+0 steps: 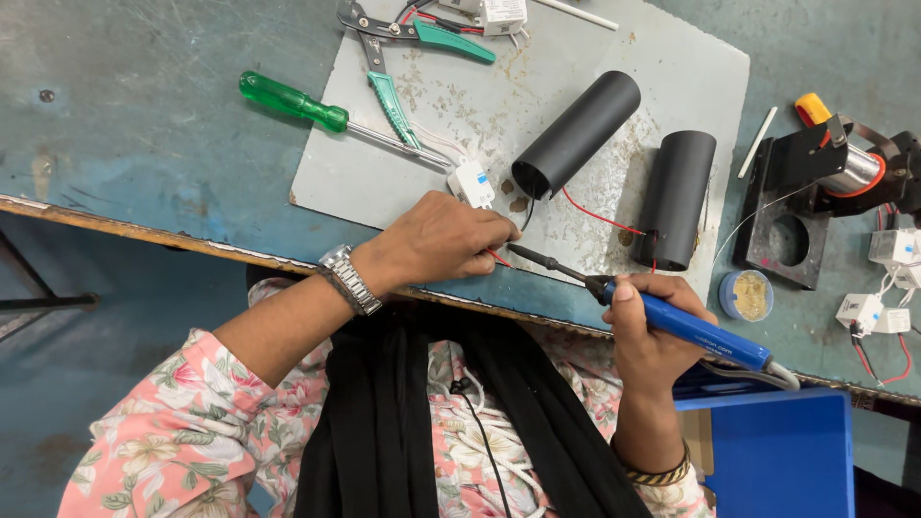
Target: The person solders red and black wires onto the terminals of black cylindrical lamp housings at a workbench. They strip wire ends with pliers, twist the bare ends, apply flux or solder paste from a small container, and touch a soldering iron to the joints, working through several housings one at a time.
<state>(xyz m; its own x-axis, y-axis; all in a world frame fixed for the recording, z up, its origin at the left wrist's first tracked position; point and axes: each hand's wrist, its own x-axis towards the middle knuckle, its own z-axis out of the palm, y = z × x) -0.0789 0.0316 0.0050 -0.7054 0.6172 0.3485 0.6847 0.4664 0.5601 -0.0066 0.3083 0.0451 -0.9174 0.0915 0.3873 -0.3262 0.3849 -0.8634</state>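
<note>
The soldering iron (672, 321) lies slantwise across the person's front, its blue handle wrapped in the closed fingers of the right hand (652, 336) and its dark tip (518, 250) reaching up and to the left until it ends just beside the fingertips of the left hand (441, 240). That hand is the nearer to the work: its fingers are drawn together, pinching a thin red wire (497, 257) at the front edge of the grey mat (672, 58), with the small white module (471, 182) touching its knuckles just above. The iron's long axis points almost straight at the pinch, so tip and fingertips stand very close, with only a short bit of wire between. Just behind the tip, the open mouth of the tilted black tube (576, 134) faces the hands, and another red wire (600, 219) runs from it to the base of the upright-lying second black tube (676, 197), well within the iron's sweep. Farther up lie the green screwdriver (293, 101) and teal-handled pliers (403, 58), clear of both hands. To the right, near the handle, sit a small round tin (746, 294), a black stand (787, 211) with a solder spool (854, 171), and more white modules (883, 278) on the blue-green table (144, 144)
</note>
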